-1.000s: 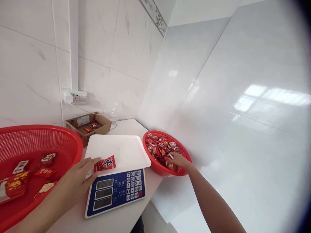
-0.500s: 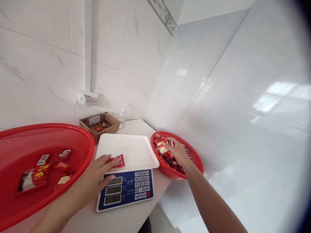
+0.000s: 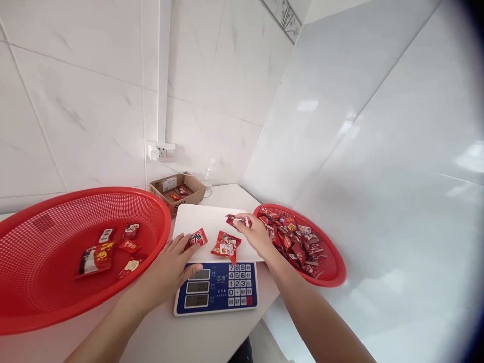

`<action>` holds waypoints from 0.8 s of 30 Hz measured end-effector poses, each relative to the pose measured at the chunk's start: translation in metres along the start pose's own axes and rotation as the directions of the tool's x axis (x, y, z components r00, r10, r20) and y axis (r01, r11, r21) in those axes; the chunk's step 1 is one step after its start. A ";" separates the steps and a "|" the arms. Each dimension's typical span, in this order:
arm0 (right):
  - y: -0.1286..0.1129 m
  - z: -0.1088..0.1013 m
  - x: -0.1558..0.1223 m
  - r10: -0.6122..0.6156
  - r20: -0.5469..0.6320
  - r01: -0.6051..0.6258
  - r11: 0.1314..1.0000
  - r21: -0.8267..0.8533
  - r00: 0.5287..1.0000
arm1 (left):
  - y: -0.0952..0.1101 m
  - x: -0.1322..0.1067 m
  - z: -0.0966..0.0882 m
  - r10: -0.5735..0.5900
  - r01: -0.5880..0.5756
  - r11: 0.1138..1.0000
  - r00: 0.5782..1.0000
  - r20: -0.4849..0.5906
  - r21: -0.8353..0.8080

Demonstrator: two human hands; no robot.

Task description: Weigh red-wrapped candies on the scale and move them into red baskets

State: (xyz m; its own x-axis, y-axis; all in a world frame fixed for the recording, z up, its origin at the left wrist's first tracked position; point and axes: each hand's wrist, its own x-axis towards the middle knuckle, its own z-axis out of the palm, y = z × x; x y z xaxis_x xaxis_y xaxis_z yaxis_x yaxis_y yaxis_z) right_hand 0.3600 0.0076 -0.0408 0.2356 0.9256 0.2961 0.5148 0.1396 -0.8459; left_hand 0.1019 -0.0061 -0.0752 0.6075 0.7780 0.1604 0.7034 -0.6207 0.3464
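A digital scale (image 3: 217,297) with a white weighing tray (image 3: 212,214) stands on the table. My right hand (image 3: 257,236) is over the tray's right side, thumb and fingers closed on a small red snack packet (image 3: 233,221). Flat near the tray's left front corner lies my left hand (image 3: 170,267), fingers stretched out, partly covering another red packet (image 3: 198,238); whether it presses on it I cannot tell. Between my hands a larger red packet (image 3: 227,246) rests at the tray's front edge. The red basket (image 3: 336,272) on the right holds many red packets (image 3: 293,239).
A large red basket (image 3: 113,194) with several packets stands at the left. Behind the tray are a cardboard box (image 3: 194,192) holding a few packets and a clear bottle (image 3: 209,174). A plugged-in wall socket (image 3: 162,152) sits above; a glossy wall borders the right side.
My right hand has moved left from the right basket to above the tray with a packet. A larger red packet now lies on the tray. The camera view has shifted right-to-left, moving everything rightward.
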 end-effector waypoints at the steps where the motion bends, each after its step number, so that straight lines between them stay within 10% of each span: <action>1: 0.000 -0.001 0.000 0.014 -0.016 -0.014 1.000 0.015 1.000 | -0.001 0.000 0.002 -0.003 0.003 1.000 1.000 -0.008 -0.003; 18: -0.011 0.004 -0.008 0.035 0.127 -0.055 0.985 0.162 0.991 | 0.001 0.001 0.003 0.044 -0.056 0.994 0.991 -0.127 -0.094; 24: -0.015 0.012 -0.001 -0.013 0.137 0.027 0.994 -0.103 0.990 | 0.000 0.001 -0.003 0.020 -0.025 0.999 0.993 -0.113 -0.042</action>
State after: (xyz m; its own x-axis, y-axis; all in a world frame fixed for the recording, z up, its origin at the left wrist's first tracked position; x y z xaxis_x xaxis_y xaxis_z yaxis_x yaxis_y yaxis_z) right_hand 0.3424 0.0088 -0.0341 0.1139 0.9632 0.2434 0.6033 0.1276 -0.7872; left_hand 0.1015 -0.0048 -0.0721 0.5757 0.7713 0.2712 0.6720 -0.6354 0.3804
